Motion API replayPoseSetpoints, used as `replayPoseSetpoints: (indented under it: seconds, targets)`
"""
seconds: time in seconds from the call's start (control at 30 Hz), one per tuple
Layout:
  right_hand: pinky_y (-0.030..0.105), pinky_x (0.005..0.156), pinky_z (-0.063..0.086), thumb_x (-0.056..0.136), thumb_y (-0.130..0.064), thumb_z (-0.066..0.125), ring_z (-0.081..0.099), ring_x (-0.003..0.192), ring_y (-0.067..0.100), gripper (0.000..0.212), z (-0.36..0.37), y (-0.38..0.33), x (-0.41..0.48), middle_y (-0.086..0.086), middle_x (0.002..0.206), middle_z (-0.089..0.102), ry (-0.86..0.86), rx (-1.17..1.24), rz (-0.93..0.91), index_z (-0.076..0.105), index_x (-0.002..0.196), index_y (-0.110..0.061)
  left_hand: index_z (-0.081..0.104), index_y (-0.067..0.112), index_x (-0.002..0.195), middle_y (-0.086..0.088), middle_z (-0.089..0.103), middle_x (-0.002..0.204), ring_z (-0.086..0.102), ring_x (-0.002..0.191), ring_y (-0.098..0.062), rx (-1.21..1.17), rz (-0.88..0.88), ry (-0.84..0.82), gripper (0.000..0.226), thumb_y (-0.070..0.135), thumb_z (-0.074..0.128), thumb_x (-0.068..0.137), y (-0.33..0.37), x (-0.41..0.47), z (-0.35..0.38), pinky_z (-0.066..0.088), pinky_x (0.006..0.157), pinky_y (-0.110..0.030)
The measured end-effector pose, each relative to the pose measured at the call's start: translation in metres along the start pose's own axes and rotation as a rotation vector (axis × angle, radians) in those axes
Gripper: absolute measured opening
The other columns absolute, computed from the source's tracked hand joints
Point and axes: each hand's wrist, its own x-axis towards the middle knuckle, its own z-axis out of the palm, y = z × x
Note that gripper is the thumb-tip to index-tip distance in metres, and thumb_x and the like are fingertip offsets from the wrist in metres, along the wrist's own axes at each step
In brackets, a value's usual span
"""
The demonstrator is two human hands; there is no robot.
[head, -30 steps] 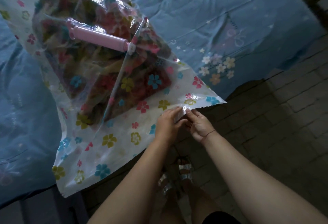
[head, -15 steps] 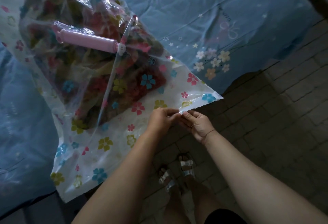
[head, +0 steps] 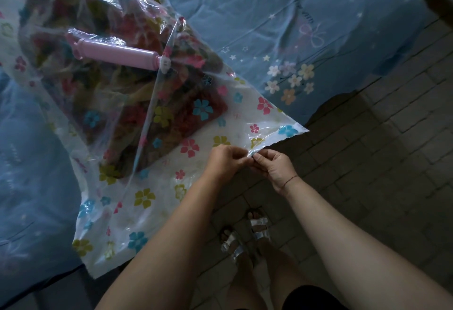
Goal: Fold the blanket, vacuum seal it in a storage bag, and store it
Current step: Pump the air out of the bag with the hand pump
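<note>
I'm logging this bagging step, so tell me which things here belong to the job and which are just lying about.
Part of the job:
- storage bag, its open edge pinched by both hands
- blanket inside it
- pink pump lying on the bag
- left hand
- right hand

Just there:
- blue bed sheet
- tiled floor
- sandals

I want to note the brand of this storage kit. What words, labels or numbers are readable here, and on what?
No text can be read in this view.
Blue bedsheet: a short line of cursive lettering above the printed bow, too blurred to read.
Storage bag: only printed flowers; no legible label.
Pink pump: no marking visible.
</note>
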Motion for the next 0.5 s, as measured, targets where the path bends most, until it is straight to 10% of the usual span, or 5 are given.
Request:
replayPoseSetpoints:
  seconds: [0.5]
  targets:
    - [0.018,0.063,0.057,0.091,0.006,0.054,0.069,0.061,0.008,0.012,-0.005,0.01,-0.011,0.012,0.081,0.065,0.085,-0.096,-0.061,0.059,0.085,-0.002,0.075,0.001,0.102,-0.013,0.075,0.096,0.065,0.084,-0.019,-0.016,-0.029,0.129,0.022,0.018,0.064,0.095,0.002,0.002,0.001,0.047,0.077,-0.025]
